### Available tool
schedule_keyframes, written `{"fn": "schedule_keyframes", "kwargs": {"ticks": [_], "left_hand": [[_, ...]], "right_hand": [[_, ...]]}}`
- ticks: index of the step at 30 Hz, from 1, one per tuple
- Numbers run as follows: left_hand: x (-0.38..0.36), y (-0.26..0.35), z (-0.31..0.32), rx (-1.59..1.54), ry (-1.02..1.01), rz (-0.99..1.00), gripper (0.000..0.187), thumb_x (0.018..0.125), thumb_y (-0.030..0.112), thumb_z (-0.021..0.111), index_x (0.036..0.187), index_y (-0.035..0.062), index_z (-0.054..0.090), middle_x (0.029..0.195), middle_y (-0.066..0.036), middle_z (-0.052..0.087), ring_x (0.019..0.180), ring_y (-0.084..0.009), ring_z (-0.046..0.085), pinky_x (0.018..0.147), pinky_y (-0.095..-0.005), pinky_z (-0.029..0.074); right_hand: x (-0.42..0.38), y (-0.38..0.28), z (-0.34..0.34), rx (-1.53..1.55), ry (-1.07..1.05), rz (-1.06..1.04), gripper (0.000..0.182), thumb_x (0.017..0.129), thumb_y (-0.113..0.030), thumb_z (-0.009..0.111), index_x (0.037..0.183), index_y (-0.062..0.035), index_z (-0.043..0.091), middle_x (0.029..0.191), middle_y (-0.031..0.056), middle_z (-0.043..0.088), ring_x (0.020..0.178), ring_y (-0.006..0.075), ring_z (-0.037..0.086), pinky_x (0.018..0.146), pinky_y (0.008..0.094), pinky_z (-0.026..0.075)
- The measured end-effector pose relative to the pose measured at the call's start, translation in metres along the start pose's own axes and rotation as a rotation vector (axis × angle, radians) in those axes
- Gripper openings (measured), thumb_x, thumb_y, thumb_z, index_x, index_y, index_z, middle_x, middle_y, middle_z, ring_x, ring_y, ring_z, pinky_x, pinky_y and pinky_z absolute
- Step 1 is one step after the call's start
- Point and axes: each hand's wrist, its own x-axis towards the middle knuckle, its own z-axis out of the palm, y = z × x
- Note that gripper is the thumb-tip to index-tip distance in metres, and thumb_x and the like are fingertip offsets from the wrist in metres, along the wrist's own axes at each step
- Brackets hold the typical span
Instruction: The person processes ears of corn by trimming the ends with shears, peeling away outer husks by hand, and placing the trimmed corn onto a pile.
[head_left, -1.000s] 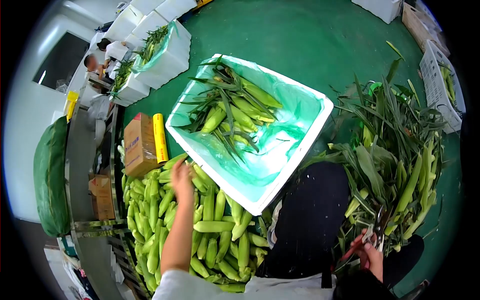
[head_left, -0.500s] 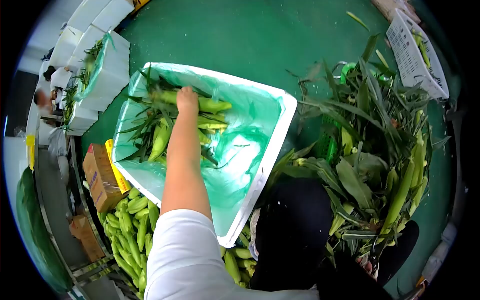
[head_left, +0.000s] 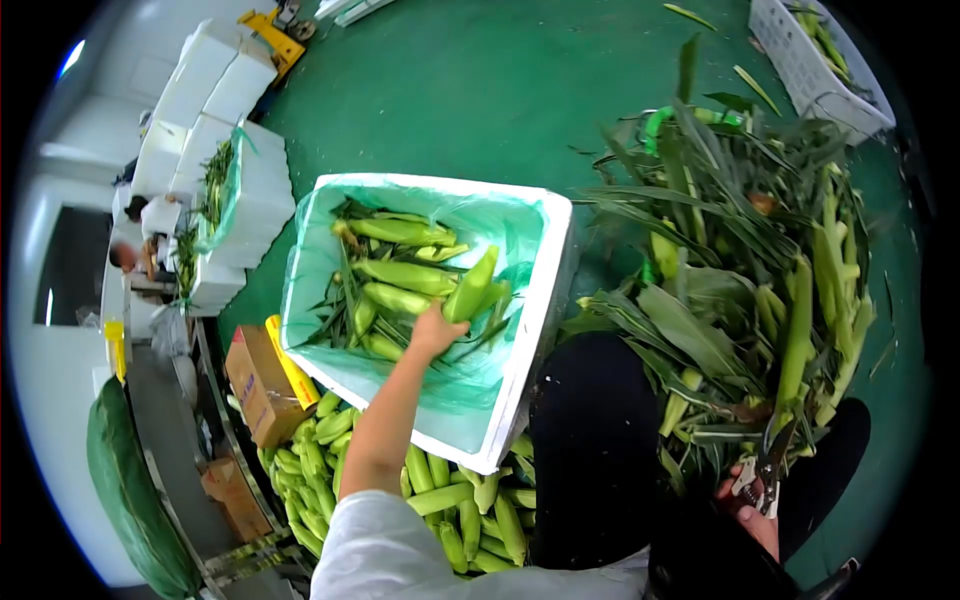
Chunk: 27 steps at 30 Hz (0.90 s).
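Note:
My left hand point(head_left: 436, 332) is closed around the lower end of a green husked ear of corn point(head_left: 473, 282), which slants up and right inside a white foam box point(head_left: 500, 428). Several more ears of corn point(head_left: 405, 274) and some long leaves lie on the green plastic liner point(head_left: 520, 235), around and beyond that hand. At the lower right, my right hand point(head_left: 756, 520) is wrapped around the handles of pruning shears point(head_left: 768, 462). Their blades point up beside a big heap of corn husks and leaves point(head_left: 715, 335). Part of the right hand is hidden by dark clothing.
Loose ears of corn point(head_left: 470, 525) are piled below the box, next to a cardboard carton point(head_left: 262, 388). White foam boxes point(head_left: 255, 205) are stacked at the left, with a person point(head_left: 158, 215) beyond. A white crate point(head_left: 825, 85) stands on the green floor at the upper right.
My left hand has moved from the far left of the box toward its middle right and now grips a raised ear of corn. The shears and right hand show more clearly. The view has shifted.

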Motion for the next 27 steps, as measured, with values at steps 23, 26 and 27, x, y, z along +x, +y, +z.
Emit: {"fn": "schedule_keyframes", "kwargs": {"ticks": [23,26,27], "left_hand": [[-0.347,0.27,-0.048,-0.215,-0.206,0.853,0.079,0.071,0.021,0.086,0.139,0.0032,0.05,0.116,-0.018,0.065,0.106,-0.0351,0.064,0.092,-0.0375,0.051],[-0.349,0.266,-0.035,-0.318,-0.39,0.677,0.075,0.075,0.02,0.082,0.14,0.0019,0.048,0.126,-0.018,0.062,0.117,-0.0313,0.06,0.101,-0.0372,0.046],[-0.356,0.275,-0.039,-0.276,-0.28,0.798,0.073,0.073,0.016,0.082,0.138,0.0021,0.05,0.122,-0.018,0.061,0.111,-0.0315,0.062,0.095,-0.0375,0.048]], "right_hand": [[0.0,-0.049,-0.09,-1.059,-0.286,-0.514,0.042,0.072,-0.024,0.079,0.103,-0.0021,0.06,0.081,0.0133,0.067,0.073,0.0266,0.067,0.067,0.0372,0.052],[0.001,-0.026,-0.118,-0.751,-0.318,-0.276,0.038,0.078,-0.02,0.077,0.107,-0.0031,0.06,0.083,0.0085,0.067,0.066,0.0162,0.063,0.06,0.0315,0.051],[0.0,-0.019,-0.122,-0.596,-0.325,-0.214,0.037,0.08,-0.019,0.077,0.109,-0.0036,0.059,0.085,0.0068,0.067,0.064,0.0132,0.062,0.058,0.0295,0.05]]}}
